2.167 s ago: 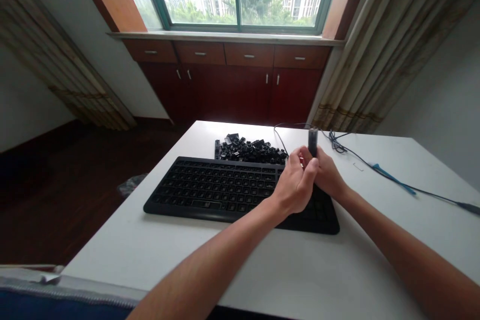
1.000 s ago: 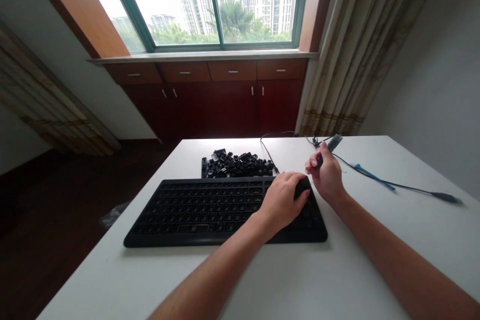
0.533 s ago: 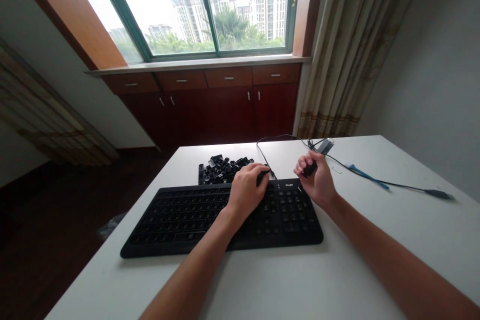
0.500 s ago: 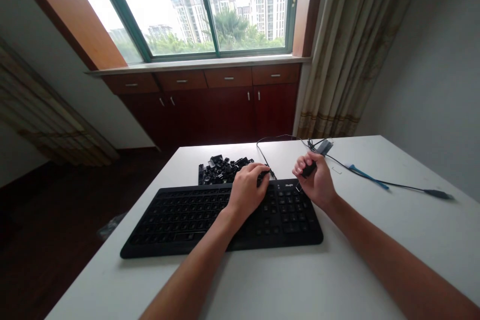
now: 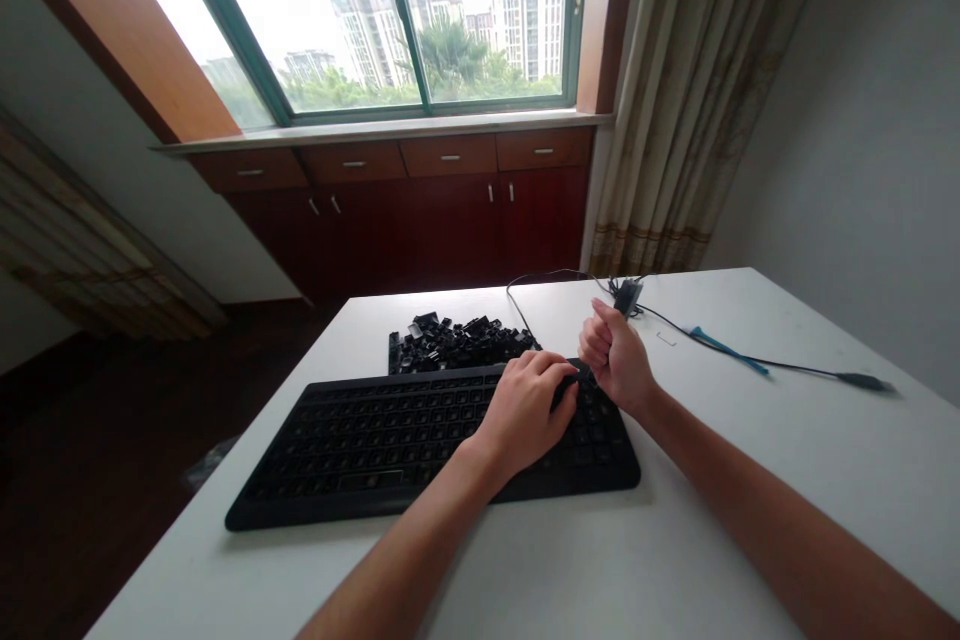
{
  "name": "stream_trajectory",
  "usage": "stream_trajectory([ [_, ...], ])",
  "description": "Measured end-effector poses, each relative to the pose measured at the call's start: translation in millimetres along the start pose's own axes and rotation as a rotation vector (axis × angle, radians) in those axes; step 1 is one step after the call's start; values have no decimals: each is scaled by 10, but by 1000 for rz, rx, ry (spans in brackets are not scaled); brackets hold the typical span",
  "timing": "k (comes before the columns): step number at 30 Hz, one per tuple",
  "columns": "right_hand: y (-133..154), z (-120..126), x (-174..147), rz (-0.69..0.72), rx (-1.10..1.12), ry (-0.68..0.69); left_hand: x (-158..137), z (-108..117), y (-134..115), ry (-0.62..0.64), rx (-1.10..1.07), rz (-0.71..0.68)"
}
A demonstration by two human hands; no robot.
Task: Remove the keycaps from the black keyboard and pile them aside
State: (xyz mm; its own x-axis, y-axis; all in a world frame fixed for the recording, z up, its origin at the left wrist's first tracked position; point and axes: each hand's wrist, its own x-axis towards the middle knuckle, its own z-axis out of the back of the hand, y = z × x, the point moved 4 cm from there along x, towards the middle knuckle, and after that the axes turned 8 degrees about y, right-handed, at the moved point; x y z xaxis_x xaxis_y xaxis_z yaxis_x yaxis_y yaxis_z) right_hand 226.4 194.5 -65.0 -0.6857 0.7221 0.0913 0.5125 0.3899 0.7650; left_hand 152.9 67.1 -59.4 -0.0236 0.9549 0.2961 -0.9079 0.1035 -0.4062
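Observation:
A black keyboard (image 5: 337,440) lies on the white table, with many of its keycaps off and bare key sockets showing. My left hand (image 5: 531,405) rests over its right part, thumb and fingers curled together near the upper edge. What those fingertips pinch, if anything, is hidden. Beside it, above the number pad's corner, my right hand (image 5: 621,358) is wrapped round a black keycap puller (image 5: 628,296), whose upper end sticks out above the fist. Its lower end is hidden by my hands. Behind the keyboard sits a heap of loose black keycaps (image 5: 457,342).
A thin black cable (image 5: 795,368) runs across the table's right side, beside a blue strip (image 5: 727,352) and a small bent wire (image 5: 666,339). The white table (image 5: 787,460) ends at a back edge, before cabinets (image 5: 420,230) under the window.
My left hand has moved right and down, from beside the keycap heap to the number pad by my right hand. The keycap puller has tipped more upright in my right fist.

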Motion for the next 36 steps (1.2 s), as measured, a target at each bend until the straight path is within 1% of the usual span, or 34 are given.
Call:
stream_trajectory([
  [3, -34, 0, -2, 5, -178, -2, -3, -6, -8, -4, 1, 3],
  [6, -71, -32, 19, -22, -353, 72, -6, -21, -12, -1, -11, 6],
  [8, -97, -65, 42, -52, -402, 119, -6, -29, -9, -2, -27, 12],
  [9, -102, -74, 51, -54, -408, 112, -6, -30, -6, -7, -36, 19],
  [13, -106, -62, 42, -9, -379, -32, -4, -31, 9, -27, -78, 39],
  [14, -112, -64, 30, -3, -377, -33, -5, -32, 12, -28, -93, 39],
  [16, -123, -85, 8, 2, -388, 40, -10, -32, 22, -32, -131, 42],
  [18, -133, -114, -9, -13, -377, 160, -21, -20, 36, -60, -183, 66],
  [20, -138, -135, -21, -40, -308, 262, -33, -1, 45, -102, -256, 110],
  [21, -136, -138, -28, -45, -262, 288, -38, 4, 41, -114, -296, 135],
  [23, -121, -129, -49, -17, -195, 285, -34, -6, -1, -96, -352, 161],
  [26, -94, -109, -100, 52, -197, 230, -4, -40, -128, -31, -350, 111],
  [28, -73, -107, -120, 72, -201, 210, 17, -56, -188, -12, -347, 85],
  [30, -50, -114, -107, 47, -217, 216, 30, -57, -198, -12, -375, 102],
  [33, -23, -124, -45, -45, -322, 260, 35, -35, -183, -9, -417, 118],
  [36, -8, -96, -3, -79, -378, 274, 25, -11, -177, -6, -396, 124],
])
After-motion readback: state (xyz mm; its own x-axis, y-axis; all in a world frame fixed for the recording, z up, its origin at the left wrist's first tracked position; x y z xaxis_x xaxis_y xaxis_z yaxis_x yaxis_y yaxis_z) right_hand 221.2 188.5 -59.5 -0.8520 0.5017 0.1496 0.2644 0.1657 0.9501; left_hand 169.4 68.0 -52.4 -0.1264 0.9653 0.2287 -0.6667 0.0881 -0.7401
